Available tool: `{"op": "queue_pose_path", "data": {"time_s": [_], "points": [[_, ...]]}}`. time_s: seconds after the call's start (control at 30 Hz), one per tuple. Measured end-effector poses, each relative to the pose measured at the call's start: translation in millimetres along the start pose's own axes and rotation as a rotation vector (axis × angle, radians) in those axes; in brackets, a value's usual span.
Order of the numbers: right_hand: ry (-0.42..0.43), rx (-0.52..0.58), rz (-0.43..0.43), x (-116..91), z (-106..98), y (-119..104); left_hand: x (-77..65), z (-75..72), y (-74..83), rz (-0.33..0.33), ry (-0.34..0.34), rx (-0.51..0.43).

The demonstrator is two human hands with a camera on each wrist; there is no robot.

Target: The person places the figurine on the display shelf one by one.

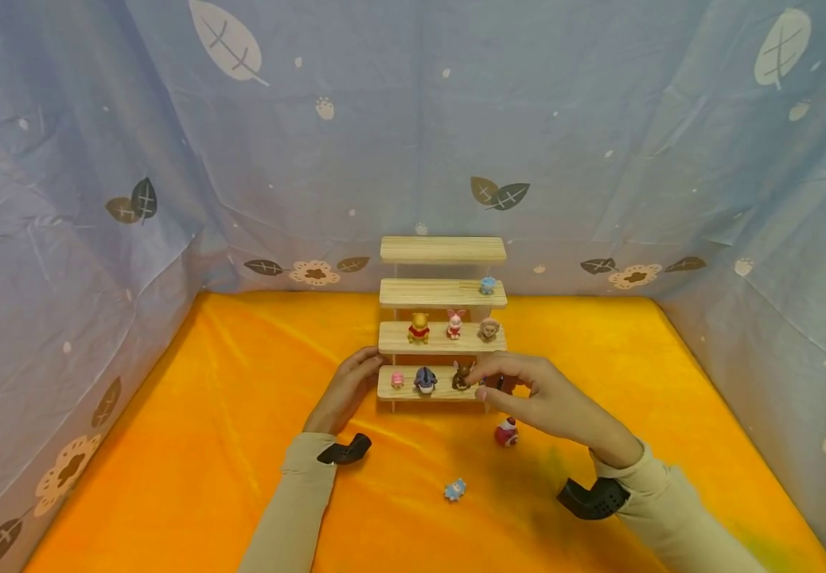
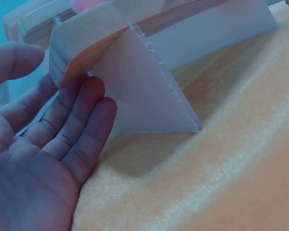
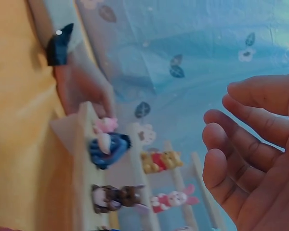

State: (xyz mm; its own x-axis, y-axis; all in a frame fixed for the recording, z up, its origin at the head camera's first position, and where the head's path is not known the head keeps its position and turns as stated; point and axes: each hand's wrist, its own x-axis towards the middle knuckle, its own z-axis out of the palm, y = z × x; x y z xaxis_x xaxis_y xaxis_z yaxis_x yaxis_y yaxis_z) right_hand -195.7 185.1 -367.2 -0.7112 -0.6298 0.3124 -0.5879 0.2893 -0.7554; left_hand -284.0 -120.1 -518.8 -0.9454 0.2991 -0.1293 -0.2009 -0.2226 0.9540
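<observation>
My left hand is at the left end of a wooden tiered shelf. In the left wrist view, its extended fingers touch the lowest board from below, thumb apart from it. My right hand hovers over the right end of that board, nearest a brown long-eared figurine. The right wrist view shows its fingers loosely bent, holding nothing. A blue donkey figurine and a small pink figurine stand to the left. Another dark figurine is partly hidden by the right hand.
Above stand a yellow bear figurine, a pink rabbit-like figurine, a beige figurine and a light-blue figurine. A red figurine and a pale-blue figurine lie on the orange cloth. Curtains enclose the area.
</observation>
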Motion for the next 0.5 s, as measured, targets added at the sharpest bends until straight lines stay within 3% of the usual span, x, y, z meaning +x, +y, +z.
{"op": "queue_pose_path", "data": {"time_s": [0.27,0.5], "points": [[-0.052,0.035,0.020,-10,18,4,-0.8,0.7,0.8,-0.005,0.007,0.009],[-0.082,0.001,-0.028,-19,37,10,-1.8,0.0,2.5,-0.008,-0.012,0.004]]}}
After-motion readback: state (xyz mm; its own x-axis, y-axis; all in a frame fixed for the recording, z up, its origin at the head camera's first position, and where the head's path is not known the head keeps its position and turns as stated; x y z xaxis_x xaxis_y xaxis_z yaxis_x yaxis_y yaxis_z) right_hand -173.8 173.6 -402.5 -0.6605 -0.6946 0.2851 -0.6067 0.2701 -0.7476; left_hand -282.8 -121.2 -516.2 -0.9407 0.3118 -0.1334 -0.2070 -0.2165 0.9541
